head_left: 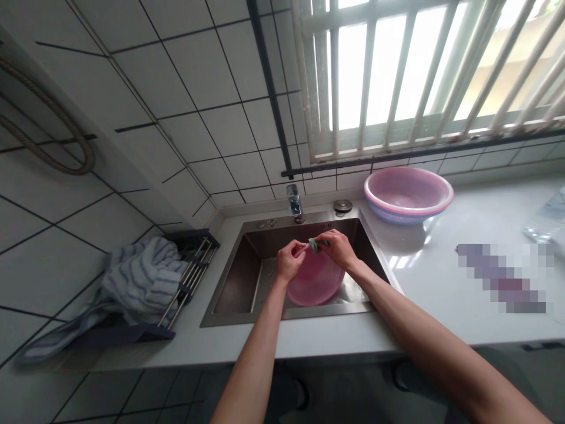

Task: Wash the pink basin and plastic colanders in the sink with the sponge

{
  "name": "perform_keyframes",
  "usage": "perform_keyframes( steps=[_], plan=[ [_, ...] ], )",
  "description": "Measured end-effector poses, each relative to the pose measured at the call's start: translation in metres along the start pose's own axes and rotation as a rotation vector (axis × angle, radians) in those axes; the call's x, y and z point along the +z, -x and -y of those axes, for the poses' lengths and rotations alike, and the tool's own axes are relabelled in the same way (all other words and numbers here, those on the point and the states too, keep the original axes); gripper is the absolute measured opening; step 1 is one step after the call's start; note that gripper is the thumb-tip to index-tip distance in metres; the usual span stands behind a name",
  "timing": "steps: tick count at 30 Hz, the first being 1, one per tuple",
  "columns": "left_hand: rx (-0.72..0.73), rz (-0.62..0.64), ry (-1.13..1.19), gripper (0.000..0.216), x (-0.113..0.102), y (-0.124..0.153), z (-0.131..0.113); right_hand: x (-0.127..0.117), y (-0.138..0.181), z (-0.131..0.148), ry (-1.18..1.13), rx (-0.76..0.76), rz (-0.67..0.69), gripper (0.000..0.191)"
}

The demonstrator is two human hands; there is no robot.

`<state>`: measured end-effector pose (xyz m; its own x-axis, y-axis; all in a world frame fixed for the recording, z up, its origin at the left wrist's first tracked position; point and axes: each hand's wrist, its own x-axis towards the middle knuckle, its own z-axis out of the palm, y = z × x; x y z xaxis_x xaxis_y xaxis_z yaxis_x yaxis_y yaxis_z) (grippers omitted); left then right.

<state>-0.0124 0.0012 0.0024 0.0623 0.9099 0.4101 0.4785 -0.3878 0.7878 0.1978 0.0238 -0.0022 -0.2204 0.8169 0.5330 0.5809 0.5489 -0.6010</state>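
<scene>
Narrow pinch, left hand [289,262], right hand [339,248], green item [314,244] held between

Small grey-green piece [313,244], looking crumpled, sitting at the fingertips of the right hand [339,247]. Slim pale-pink piece [302,249] slanting down and left beside it, the left hand [289,260] pinching it. Both are hanging over the pink basin [314,287]; from here I'm not making out whether they're joining.

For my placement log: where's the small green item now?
The small green item is just right of the head view's centre, in the right hand, beside the left hand, above the pink basin in the sink.
</scene>
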Motion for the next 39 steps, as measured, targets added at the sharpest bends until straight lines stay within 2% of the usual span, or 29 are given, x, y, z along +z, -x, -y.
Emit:
perform_keyframes(
  steps=[2, 4, 10, 16, 22, 29, 35, 39],
  plan=[
    [0.014, 0.028, 0.009, 0.008, 0.000, 0.001, -0.001, 0.006, 0.000, 0.010, -0.032, -0.081, 0.031, 0.030],
    [0.010, 0.023, 0.016, 0.008, -0.002, 0.001, -0.001, 0.007, -0.001, 0.011, -0.045, -0.097, 0.039, 0.028],
    [-0.025, -0.050, -0.008, 0.011, -0.003, -0.002, 0.000, -0.005, -0.002, -0.012, -0.015, 0.035, -0.071, 0.023],
    [-0.003, 0.006, -0.010, 0.008, -0.003, 0.000, -0.001, 0.006, -0.001, 0.005, -0.047, -0.129, 0.003, 0.025],
    [-0.016, -0.007, -0.006, 0.009, -0.003, 0.000, 0.001, -0.004, 0.000, -0.009, -0.090, 0.006, -0.059, 0.020],
    [-0.008, 0.021, 0.023, 0.012, -0.005, 0.000, -0.002, -0.001, 0.001, 0.002, -0.070, -0.077, -0.001, 0.023],
    [-0.022, -0.005, 0.011, 0.010, -0.006, -0.001, -0.001, -0.008, 0.000, -0.005, -0.073, 0.021, -0.032, 0.023],
    [-0.003, 0.058, 0.036, 0.011, -0.002, 0.000, 0.003, -0.001, 0.002, 0.007, -0.075, -0.053, 0.039, 0.026]
  ],
)
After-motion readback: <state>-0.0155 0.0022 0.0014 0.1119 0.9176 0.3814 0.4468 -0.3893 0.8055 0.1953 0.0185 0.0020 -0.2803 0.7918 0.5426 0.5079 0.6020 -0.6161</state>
